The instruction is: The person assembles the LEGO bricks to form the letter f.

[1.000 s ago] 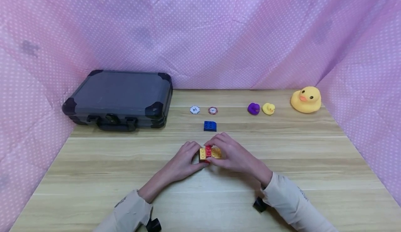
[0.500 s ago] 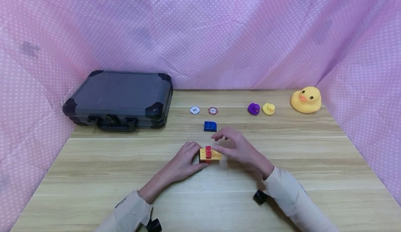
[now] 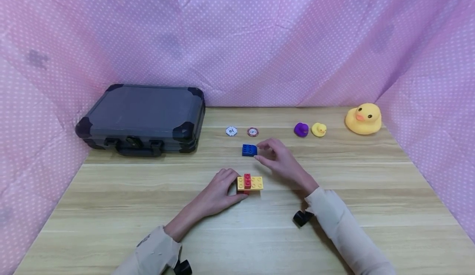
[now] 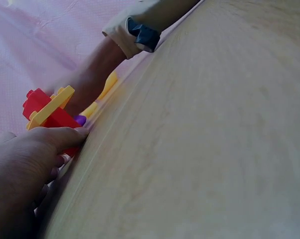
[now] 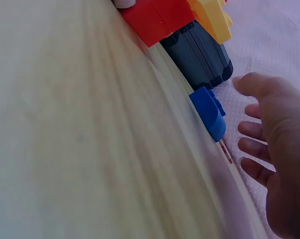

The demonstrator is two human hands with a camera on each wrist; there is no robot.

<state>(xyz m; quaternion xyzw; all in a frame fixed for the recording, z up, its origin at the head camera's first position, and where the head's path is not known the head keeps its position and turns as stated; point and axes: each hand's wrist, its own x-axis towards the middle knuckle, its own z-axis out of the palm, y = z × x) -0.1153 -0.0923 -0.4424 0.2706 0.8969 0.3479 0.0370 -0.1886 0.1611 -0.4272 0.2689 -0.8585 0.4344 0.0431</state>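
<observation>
A small stack of bricks stands on the wooden table (image 3: 334, 176): a yellow plate (image 3: 256, 183) with a red brick (image 3: 247, 179) on top and red below (image 4: 60, 119). My left hand (image 3: 236, 186) grips the stack's left end, thumb against the red base (image 4: 70, 147). A blue brick (image 3: 249, 149) lies just behind the stack. My right hand (image 3: 261, 151) hovers at its right side with fingers spread, a small gap between them and the blue brick (image 5: 210, 112). In the right wrist view the hand (image 5: 249, 107) holds nothing.
A dark grey case (image 3: 141, 116) lies at the back left. Behind the blue brick are a white chip (image 3: 231, 131) and a red chip (image 3: 252, 132). A purple duck (image 3: 301, 129), a small yellow duck (image 3: 318, 129) and a big yellow duck (image 3: 363, 118) sit back right. Pink dotted cloth walls the table in.
My right hand let go of the brick stack and moved back to the blue brick. The left hand kept its hold on the stack.
</observation>
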